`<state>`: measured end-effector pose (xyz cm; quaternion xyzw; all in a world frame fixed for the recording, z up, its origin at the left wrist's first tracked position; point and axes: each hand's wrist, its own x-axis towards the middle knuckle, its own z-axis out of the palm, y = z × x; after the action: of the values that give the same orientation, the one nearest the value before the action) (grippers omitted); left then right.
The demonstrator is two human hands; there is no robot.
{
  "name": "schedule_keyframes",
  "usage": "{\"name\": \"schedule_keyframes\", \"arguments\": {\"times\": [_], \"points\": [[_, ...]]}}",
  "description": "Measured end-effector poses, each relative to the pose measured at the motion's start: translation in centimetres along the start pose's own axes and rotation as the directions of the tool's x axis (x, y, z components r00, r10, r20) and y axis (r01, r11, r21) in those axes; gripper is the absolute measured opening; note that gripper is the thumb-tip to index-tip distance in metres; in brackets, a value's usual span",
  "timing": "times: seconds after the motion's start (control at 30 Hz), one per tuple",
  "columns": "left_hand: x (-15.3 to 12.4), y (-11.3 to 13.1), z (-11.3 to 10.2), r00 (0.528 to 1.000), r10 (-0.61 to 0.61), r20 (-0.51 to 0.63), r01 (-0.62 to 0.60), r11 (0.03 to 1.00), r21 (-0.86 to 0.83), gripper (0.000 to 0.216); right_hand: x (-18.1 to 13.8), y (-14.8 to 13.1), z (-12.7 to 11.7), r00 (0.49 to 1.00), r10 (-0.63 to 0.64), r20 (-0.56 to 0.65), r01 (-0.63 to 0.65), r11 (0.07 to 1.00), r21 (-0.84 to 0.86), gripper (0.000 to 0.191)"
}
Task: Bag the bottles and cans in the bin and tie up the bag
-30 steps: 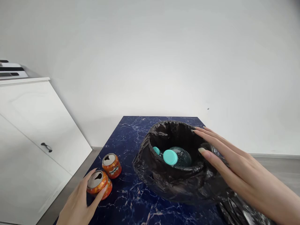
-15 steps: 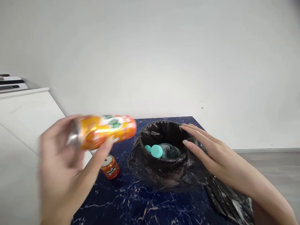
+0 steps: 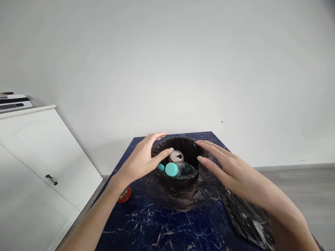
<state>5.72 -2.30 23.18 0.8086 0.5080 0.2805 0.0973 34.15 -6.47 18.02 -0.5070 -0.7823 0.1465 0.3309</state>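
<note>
A black rubbish bag (image 3: 180, 190) sits open on a dark blue marbled table (image 3: 162, 226). Inside it lie an orange drink can (image 3: 176, 156) and two plastic bottles with teal caps (image 3: 171, 169). My left hand (image 3: 142, 160) hovers over the bag's left rim, fingers spread, holding nothing. My right hand (image 3: 222, 164) rests flat with straight fingers on the bag's right rim. A second orange can (image 3: 125, 194) stands on the table, partly hidden behind my left forearm.
A white cabinet (image 3: 31, 167) with a dark handle (image 3: 51, 179) stands to the left of the table. A white wall runs behind. Grey floor (image 3: 300, 188) shows to the right. The bag's loose end (image 3: 246, 219) trails toward the table's front right.
My left hand lifted one orange can from the table, carried it to the bag and let it go inside. The right hand stayed on the bag's rim.
</note>
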Motion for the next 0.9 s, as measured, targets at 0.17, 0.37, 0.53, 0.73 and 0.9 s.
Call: {"name": "schedule_keyframes", "arguments": {"times": [0.17,0.37,0.53,0.73,0.9], "points": [[-4.4,-2.8,-2.5,0.952,-0.108,-0.286,0.128,0.990,0.051,0.048,0.0,0.3,0.1,0.999,-0.008,0.044,0.009,0.999,-0.033,0.065],[-10.8,-12.7,-1.3,0.879,-0.420,-0.226,0.465,0.862,0.204,0.084,0.0,0.7,1.0,0.999,-0.026,0.038,0.029,0.998,-0.056,0.063],[-14.2,-17.8,2.0,0.852,-0.509,-0.122,0.524,0.827,0.204,0.086,-0.1,0.6,1.4,0.999,-0.017,0.031,0.018,0.998,-0.057,0.064],[-13.3,-14.2,-0.2,0.796,-0.527,-0.299,0.560,0.828,0.034,0.077,-0.1,0.3,0.9,1.000,0.011,0.007,-0.010,0.998,-0.064,0.063],[-8.5,-4.8,-4.2,0.732,-0.378,-0.567,0.158,0.904,-0.398,0.064,0.1,0.0,0.8,0.999,-0.014,-0.048,0.012,0.999,-0.039,0.061]]}}
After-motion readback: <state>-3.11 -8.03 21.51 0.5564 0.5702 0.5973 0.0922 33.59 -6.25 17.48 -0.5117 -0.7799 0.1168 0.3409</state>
